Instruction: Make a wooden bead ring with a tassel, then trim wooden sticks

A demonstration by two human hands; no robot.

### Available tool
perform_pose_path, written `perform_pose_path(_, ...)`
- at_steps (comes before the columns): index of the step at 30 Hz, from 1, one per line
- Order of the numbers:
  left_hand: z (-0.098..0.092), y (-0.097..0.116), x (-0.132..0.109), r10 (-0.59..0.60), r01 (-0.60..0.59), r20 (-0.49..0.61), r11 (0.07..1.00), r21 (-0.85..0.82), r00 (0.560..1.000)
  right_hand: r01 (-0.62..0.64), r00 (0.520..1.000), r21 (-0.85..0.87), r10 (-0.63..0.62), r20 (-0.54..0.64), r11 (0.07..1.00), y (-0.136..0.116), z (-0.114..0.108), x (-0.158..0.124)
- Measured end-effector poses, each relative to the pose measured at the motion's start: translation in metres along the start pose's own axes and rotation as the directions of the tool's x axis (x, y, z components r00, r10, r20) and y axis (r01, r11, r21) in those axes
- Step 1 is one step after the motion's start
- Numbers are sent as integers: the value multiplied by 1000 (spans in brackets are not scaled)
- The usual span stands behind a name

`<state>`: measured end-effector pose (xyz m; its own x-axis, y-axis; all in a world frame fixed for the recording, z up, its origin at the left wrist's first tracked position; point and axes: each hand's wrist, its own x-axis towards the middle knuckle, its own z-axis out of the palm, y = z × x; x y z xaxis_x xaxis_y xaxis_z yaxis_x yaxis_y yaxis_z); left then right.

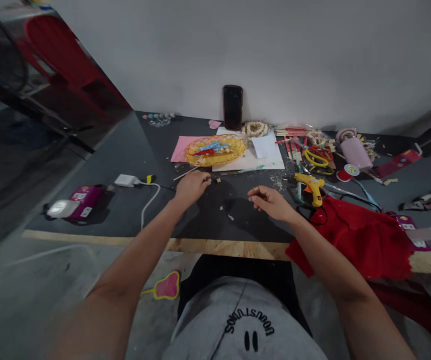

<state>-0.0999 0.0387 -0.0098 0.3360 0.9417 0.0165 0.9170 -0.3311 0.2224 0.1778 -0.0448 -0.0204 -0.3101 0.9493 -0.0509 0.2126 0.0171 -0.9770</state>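
Observation:
My left hand [191,188] rests on the dark table top [125,210], its fingers curled and pinched close to a small pale bit [218,180] and a thin wooden stick [185,173]. My right hand [271,201] hovers a little to the right with its fingers curled in; what it holds, if anything, is too small to make out. Beyond both hands sits a yellow woven basket [215,150] with red and blue pieces inside. A yellow glue gun [312,185] lies just right of my right hand.
A black phone [232,107] leans on the wall. White and pink sheets [264,155], scissors with yellow and red handles [317,158], sticks, a pink bottle [355,152] and tape lie at the back right. Red fabric [354,240] drapes over the front edge. A magenta device [78,200] and white charger [127,180] lie left.

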Motion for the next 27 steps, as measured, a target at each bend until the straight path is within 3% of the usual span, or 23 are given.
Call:
perform_pose_path(3,5,-1,4,16,-16,7,999,33,1000,40,998,-133,-32,56,990,-8,6,17)
perform_pose_path(6,7,-2,1,22,-24,-53,999,-44,998,100,995,-338,-96,30,936,-13,19,47)
perform_pose_path(13,-12,-8,-8,49,-91,-245,983,-162,968,144,990,-748,-105,99,648,-20,67,106)
perform_pose_path(17,-25,-14,7,-8,-41,-283,985,-168,959,145,989,-784,-85,117,604,-19,78,115)
perform_pose_path(21,-31,-16,32,-67,13,-265,980,-201,962,181,983,-773,-98,153,608,-27,75,109)
perform_pose_path(23,-31,-17,42,-61,5,-271,979,-203,961,256,964,-743,-221,148,619,-34,67,109)
perform_pose_path(27,-27,-24,57,-50,4,-189,972,-233,981,291,914,-680,-406,-11,673,-40,43,127)
